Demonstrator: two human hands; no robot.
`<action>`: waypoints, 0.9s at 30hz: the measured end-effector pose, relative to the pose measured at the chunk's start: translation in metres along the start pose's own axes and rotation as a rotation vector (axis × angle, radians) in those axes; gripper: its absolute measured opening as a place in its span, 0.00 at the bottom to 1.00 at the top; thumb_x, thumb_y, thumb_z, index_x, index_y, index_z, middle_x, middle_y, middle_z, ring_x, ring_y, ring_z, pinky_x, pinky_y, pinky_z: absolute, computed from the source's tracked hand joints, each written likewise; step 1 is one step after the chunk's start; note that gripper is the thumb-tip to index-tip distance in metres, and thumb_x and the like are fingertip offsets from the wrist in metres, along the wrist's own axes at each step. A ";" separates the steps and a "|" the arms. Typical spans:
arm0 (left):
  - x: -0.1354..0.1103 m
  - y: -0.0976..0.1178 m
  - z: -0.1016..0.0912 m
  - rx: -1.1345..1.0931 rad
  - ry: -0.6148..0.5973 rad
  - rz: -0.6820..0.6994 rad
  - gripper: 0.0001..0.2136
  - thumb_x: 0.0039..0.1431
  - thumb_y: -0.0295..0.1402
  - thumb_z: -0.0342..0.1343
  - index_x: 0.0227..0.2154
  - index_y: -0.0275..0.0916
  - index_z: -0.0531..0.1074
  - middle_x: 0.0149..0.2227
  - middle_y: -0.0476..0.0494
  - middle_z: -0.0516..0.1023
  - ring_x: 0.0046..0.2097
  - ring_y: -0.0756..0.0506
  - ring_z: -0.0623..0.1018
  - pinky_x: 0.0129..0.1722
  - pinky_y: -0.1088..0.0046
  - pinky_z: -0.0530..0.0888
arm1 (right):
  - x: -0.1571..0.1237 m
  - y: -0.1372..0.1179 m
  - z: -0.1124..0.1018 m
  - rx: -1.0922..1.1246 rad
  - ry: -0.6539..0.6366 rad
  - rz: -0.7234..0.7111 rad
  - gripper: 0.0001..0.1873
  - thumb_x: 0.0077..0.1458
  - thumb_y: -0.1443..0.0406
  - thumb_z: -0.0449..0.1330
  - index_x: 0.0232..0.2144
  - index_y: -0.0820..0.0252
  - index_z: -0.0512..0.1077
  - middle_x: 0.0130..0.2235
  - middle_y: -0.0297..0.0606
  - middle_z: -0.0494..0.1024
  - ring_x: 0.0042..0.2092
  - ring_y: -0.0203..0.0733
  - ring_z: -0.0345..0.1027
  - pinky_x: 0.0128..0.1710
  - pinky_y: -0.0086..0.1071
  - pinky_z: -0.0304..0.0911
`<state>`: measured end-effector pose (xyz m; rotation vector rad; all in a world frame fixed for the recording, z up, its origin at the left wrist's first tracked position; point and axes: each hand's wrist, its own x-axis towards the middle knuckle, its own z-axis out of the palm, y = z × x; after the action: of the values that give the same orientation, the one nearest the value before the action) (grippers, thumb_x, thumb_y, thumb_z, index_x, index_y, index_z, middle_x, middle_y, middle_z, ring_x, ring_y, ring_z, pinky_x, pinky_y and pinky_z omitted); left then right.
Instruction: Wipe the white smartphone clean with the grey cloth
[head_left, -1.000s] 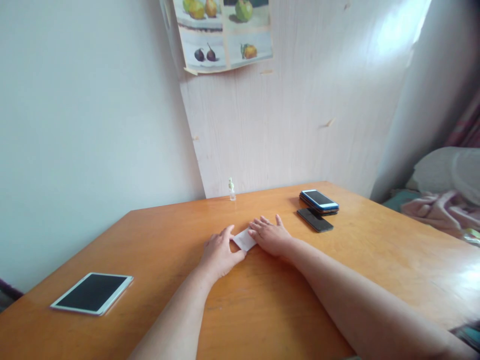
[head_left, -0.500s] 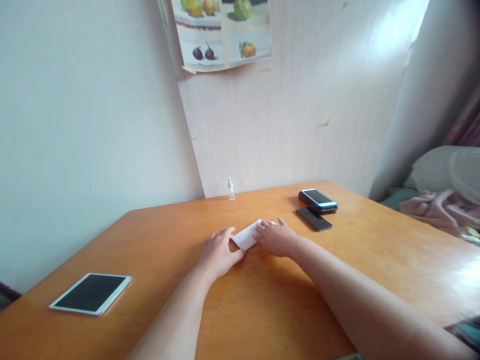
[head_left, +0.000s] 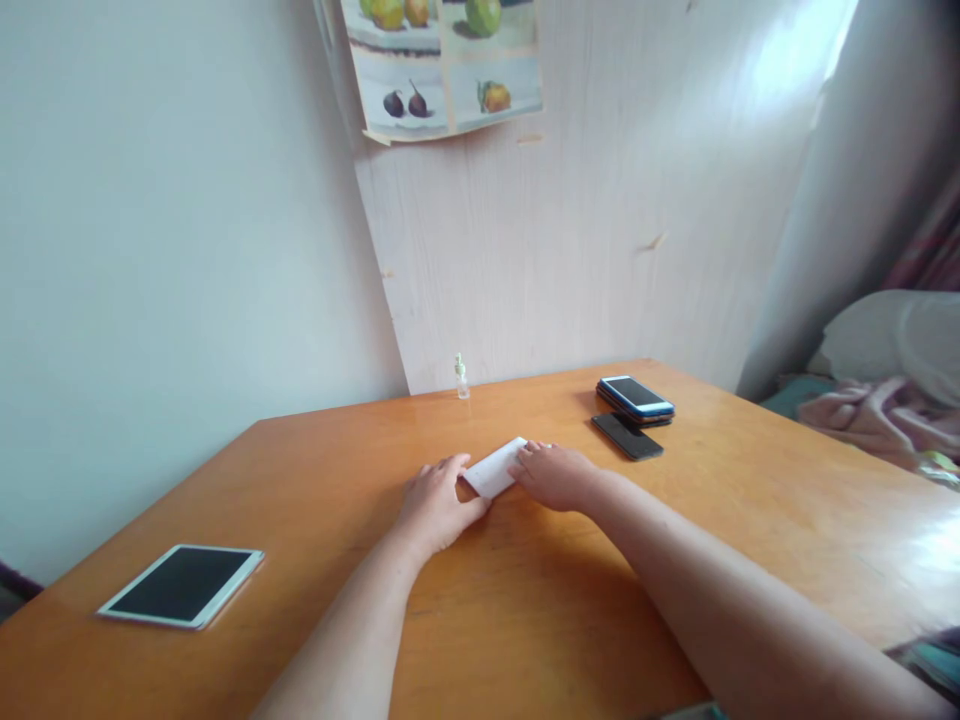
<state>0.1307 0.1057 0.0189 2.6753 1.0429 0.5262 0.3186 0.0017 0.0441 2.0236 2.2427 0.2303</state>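
Observation:
A small white piece of paper (head_left: 493, 472), apparently folded, lies on the wooden table between my hands. My left hand (head_left: 441, 500) holds its left end, thumb at the near corner and index finger at the far corner, with a gap of table showing inside the grip. Over the right end, my right hand (head_left: 553, 475) rests palm down, fingers stretched out on the paper and side by side. The right-hand fingers cover that end of the sheet.
On the wooden table (head_left: 330, 470), a white tablet (head_left: 184, 587) lies at left. A small pump bottle (head_left: 461, 380) stands at the back. At right are a stack of phones (head_left: 637, 396) and a black phone (head_left: 627, 436). Bedding (head_left: 885, 400) sits beyond the table.
My right hand's fingers have drawn closer together and lie flatter on the paper; one finger stuck up before. The left hand and the paper have barely moved.

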 end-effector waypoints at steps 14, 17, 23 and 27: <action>0.000 0.001 0.000 0.017 -0.005 -0.001 0.30 0.51 0.45 0.59 0.58 0.44 0.64 0.53 0.44 0.77 0.54 0.38 0.73 0.52 0.65 0.67 | 0.005 0.004 0.010 0.102 0.072 0.061 0.19 0.66 0.63 0.46 0.50 0.64 0.73 0.54 0.59 0.71 0.56 0.60 0.66 0.52 0.54 0.62; 0.000 0.001 0.000 0.012 -0.003 0.002 0.30 0.51 0.45 0.58 0.57 0.44 0.64 0.52 0.44 0.77 0.53 0.38 0.73 0.51 0.65 0.68 | 0.010 -0.008 0.015 0.151 0.150 0.025 0.21 0.67 0.60 0.46 0.52 0.65 0.71 0.57 0.60 0.69 0.58 0.58 0.63 0.55 0.52 0.59; 0.001 0.002 0.000 0.037 0.003 -0.009 0.30 0.52 0.46 0.57 0.57 0.43 0.64 0.54 0.43 0.76 0.53 0.38 0.74 0.51 0.64 0.68 | 0.018 -0.011 0.024 0.255 0.183 -0.125 0.23 0.68 0.60 0.42 0.60 0.59 0.65 0.61 0.51 0.66 0.63 0.52 0.57 0.61 0.53 0.52; 0.001 0.001 0.002 0.022 0.011 -0.006 0.32 0.50 0.46 0.59 0.58 0.44 0.63 0.53 0.44 0.76 0.54 0.38 0.73 0.53 0.64 0.67 | 0.019 0.009 0.024 0.261 0.104 0.211 0.24 0.68 0.59 0.41 0.59 0.61 0.65 0.61 0.54 0.65 0.65 0.56 0.53 0.61 0.63 0.44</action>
<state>0.1327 0.1053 0.0177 2.6907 1.0652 0.5319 0.3302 0.0222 0.0227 2.4387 2.2179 0.0644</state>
